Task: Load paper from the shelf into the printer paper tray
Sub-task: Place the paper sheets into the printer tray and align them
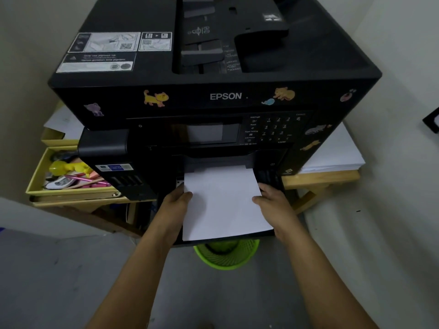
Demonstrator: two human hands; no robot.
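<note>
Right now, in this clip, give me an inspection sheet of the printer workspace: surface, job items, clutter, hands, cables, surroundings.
Surface: wooden table carries the black printer, which overhangs its front edge.
Job's things: white paper lies partly inside the printer's front opening, slightly skewed; paper tray is dark and mostly hidden. A spare paper stack sits to the right of the printer.
Clutter: yellow box of pens and small items on the left.
Grippers: left hand and right hand hold the paper's side edges, fingers curled on top.
Cables: nothing seen.
Surroundings: green waste basket on the grey floor below; pale walls.
</note>
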